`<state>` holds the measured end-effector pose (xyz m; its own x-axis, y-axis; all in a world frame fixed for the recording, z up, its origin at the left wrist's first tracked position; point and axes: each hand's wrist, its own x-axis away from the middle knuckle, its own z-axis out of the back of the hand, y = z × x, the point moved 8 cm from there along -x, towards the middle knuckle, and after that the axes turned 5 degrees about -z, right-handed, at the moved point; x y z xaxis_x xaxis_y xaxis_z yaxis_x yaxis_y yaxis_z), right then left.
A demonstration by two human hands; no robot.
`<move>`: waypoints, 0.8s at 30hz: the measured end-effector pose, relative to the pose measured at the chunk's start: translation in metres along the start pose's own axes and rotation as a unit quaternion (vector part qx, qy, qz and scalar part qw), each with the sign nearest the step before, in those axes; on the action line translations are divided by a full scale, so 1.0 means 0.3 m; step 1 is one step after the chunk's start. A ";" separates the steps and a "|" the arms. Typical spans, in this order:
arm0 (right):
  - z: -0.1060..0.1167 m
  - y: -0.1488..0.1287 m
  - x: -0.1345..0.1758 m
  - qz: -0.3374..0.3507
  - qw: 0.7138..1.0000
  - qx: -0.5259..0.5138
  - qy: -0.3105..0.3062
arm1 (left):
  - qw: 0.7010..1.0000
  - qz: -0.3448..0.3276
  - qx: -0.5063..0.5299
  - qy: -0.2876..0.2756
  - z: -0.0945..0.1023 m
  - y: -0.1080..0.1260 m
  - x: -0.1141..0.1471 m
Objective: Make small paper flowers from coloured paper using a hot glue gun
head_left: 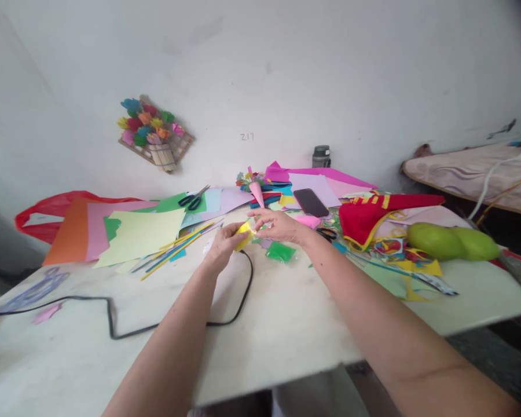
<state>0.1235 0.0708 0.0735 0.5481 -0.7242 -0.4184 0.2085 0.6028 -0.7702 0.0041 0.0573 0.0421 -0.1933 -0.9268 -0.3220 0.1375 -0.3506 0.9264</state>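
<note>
yellow paper piece (244, 236) pinched between two hands, left (223, 246) and right (280, 226).

Both forearms extended, left hand (223, 245) fingers pinched, right hand (280, 226) fingers curled

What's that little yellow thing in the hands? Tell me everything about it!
The yellow piece looks like a small bit of bright yellow paper, bent or folded rather than flat. The left hand pinches it from the left side, and the right hand touches its top edge with its fingertips. It is held just above the pale table, near a black cable and a green scrap. Its exact shape is too small to tell.
</note>
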 end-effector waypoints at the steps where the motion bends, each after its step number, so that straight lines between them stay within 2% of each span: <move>1: -0.002 0.002 0.000 0.000 1.000 0.006 -0.002 | 1.000 0.000 -0.002 -0.003 -0.001 0.000 0.000; 7: -0.003 -0.008 0.000 0.014 0.997 0.075 0.026 | 1.000 0.004 -0.002 -0.013 -0.012 -0.001 0.002; 12: -0.007 -0.032 -0.001 0.015 0.987 0.154 0.053 | 1.000 0.026 -0.010 0.005 -0.006 -0.008 0.001; 16: 0.000 -0.045 -0.002 0.009 0.964 0.250 0.086 | 0.999 0.036 -0.003 0.025 0.003 -0.022 -0.002; 19: 0.006 -0.041 -0.002 0.014 0.942 0.314 0.115 | 0.999 0.033 0.007 0.019 0.000 -0.027 -0.004; 24: 0.035 -0.015 0.001 0.004 0.923 0.358 0.142 | 0.999 0.046 0.011 0.010 -0.010 -0.024 0.002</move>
<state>0.1312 0.0714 0.0821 0.3383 -0.7162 -0.6105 0.7436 0.6010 -0.2930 0.0058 0.0588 0.0347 -0.1622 -0.9575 -0.2383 0.1318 -0.2604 0.9565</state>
